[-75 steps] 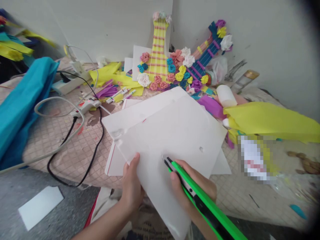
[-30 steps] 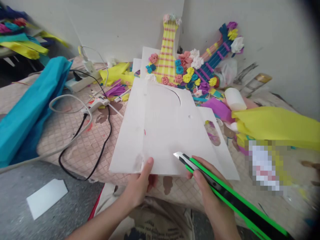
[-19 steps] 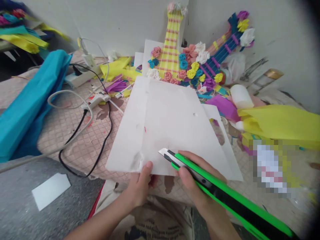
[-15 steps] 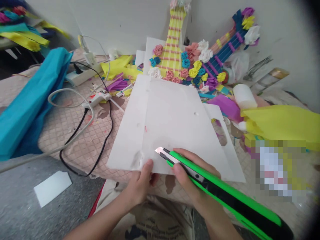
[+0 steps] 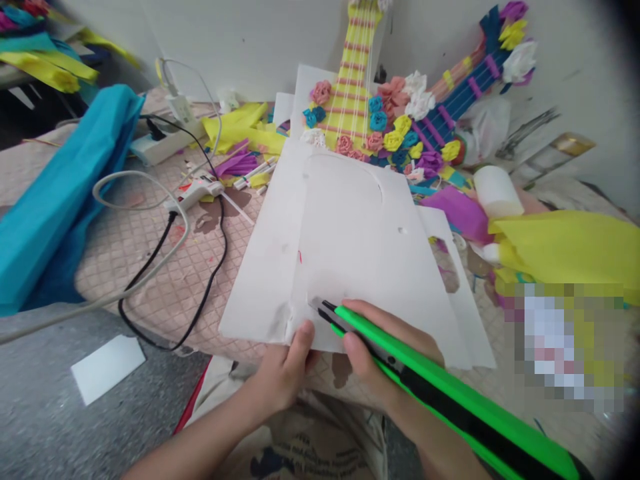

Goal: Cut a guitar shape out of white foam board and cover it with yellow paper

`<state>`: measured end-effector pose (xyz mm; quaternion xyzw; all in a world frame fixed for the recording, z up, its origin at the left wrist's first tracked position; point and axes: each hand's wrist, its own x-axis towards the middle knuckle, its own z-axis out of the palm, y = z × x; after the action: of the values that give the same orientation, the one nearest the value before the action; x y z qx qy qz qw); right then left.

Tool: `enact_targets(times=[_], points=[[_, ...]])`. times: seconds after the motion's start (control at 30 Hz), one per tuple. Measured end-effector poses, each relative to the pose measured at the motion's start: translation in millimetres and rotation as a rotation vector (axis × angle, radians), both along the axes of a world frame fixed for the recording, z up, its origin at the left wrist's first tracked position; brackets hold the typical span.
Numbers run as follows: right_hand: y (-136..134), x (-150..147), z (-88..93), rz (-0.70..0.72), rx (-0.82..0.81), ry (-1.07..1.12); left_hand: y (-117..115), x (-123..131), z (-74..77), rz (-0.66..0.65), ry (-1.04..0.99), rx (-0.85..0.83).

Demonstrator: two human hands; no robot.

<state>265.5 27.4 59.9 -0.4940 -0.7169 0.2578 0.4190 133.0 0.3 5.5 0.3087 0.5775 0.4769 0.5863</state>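
Observation:
My left hand pinches the near edge of a white foam board, thumb on top and fingers underneath. A curved line shows on the board's far part, and a small red mark lies near its middle. My right hand grips a green and black utility knife. Its blade is out, and the tip is at the board's surface just beyond my left thumb; whether it has gone in I cannot tell. Another white board with a cut-out hole lies partly under the first one, at the right.
Two paper-flower-trimmed guitars, one yellow and one blue, lean at the wall. A glue gun and cords lie left, by blue crepe paper. Right are a white roll and yellow paper. A white offcut is on the floor.
The knife's blade has tipped down to the board near my left thumb. The board appears slightly further right in view, and a curved line now shows on it. Both hands keep their hold.

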Motion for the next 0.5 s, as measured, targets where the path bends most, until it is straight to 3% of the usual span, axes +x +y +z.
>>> enact_targets(times=[0.27,0.43,0.5], points=[[-0.2,5.0,-3.5,0.137,0.206,-0.131,-3.7,-4.5,0.6,-0.139,0.143,-0.012],[0.1,13.1,3.4,0.212,0.178,-0.149,-4.4,-2.9,-4.8,-0.122,0.089,-0.055],[-0.1,14.4,7.5,0.174,0.138,-0.129,-5.7,-2.3,-11.2,-0.093,0.038,-0.066]])
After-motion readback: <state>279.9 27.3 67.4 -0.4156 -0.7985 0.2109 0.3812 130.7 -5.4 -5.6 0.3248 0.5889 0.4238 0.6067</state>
